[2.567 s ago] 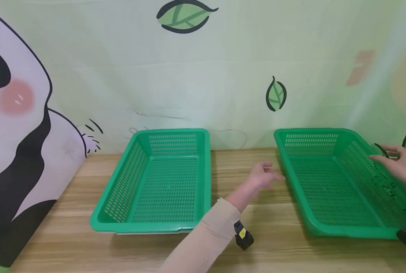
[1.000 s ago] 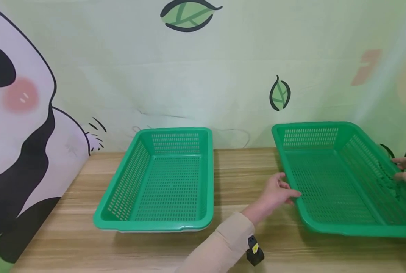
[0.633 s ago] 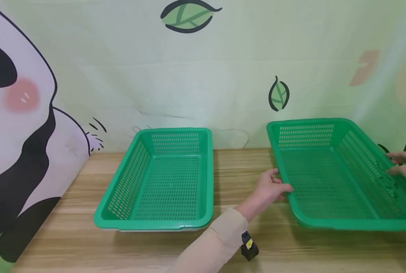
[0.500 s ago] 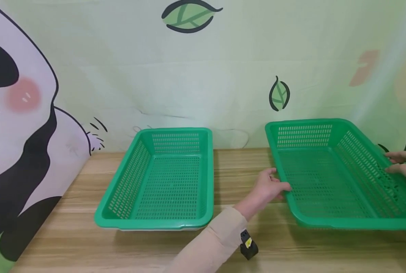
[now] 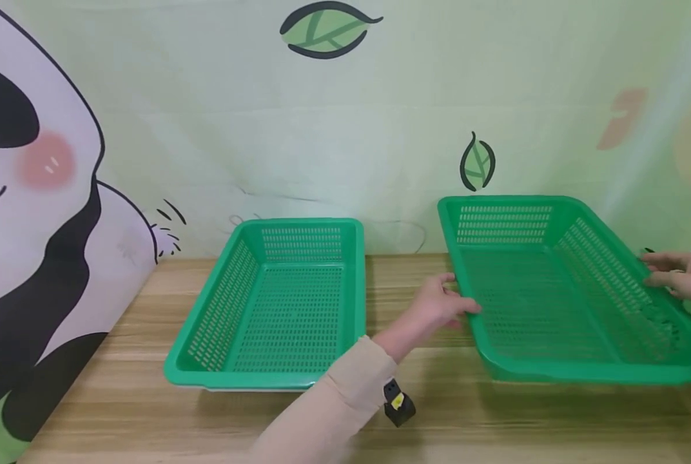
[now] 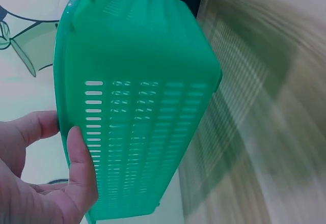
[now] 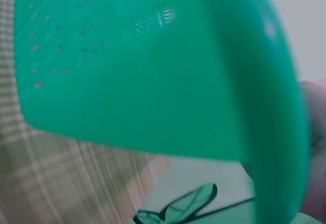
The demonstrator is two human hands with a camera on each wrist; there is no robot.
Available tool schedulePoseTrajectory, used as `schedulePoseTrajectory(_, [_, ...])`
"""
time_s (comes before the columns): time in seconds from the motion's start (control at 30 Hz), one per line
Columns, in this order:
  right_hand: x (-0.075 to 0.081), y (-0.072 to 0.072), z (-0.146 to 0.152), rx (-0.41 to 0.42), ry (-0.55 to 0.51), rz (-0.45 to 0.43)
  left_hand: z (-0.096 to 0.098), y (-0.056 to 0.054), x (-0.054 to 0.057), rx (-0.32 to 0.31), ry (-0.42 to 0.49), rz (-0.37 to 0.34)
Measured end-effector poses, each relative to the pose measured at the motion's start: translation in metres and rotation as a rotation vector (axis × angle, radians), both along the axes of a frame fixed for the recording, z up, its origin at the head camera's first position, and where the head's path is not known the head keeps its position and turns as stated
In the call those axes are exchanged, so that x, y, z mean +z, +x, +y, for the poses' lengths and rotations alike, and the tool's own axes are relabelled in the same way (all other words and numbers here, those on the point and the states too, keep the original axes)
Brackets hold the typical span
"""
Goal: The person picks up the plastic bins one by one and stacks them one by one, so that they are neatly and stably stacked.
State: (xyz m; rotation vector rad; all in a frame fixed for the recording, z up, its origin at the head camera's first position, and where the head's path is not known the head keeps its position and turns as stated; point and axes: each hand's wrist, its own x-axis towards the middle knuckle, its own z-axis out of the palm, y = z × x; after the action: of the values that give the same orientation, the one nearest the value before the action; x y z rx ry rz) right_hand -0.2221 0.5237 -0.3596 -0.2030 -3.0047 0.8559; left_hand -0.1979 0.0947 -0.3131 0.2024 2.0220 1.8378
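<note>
Left hand and right hand pinch the right basket near the back edge of the table — it could tip (if one side rises faster).

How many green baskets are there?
2. The left basket sits on the table; the right basket is held at opposite rims by the left hand and right hand. Another nested underneath could be hidden.

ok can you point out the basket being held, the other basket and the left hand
Held basket (image 5: 534, 303), head view, on its floor.
Other basket (image 5: 292, 316), head view, on its floor.
Left hand (image 5: 429, 309), head view, middle of the hand.
</note>
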Motion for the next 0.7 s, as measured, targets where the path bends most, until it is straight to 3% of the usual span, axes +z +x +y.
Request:
schedulePoseTrajectory(0.1, [-0.017,-0.012,0.009,-0.011,0.051,0.064,-0.012,-0.003,0.005,-0.008,-0.016,-0.007])
schedulePoseTrajectory(0.37, [0.060,0.031,-0.099,0.065,-0.063,-0.034,-0.044,-0.007,0.014,-0.024,-0.061,0.011])
schedulePoseTrajectory(0.47, [0.070,0.034,-0.118,0.068,-0.075,-0.041,-0.054,-0.008,0.018,-0.026,-0.102,0.018])
schedulePoseTrajectory(0.7, [0.077,0.028,-0.136,0.075,-0.113,-0.039,-0.074,-0.013,0.025,-0.005,-0.152,0.021])
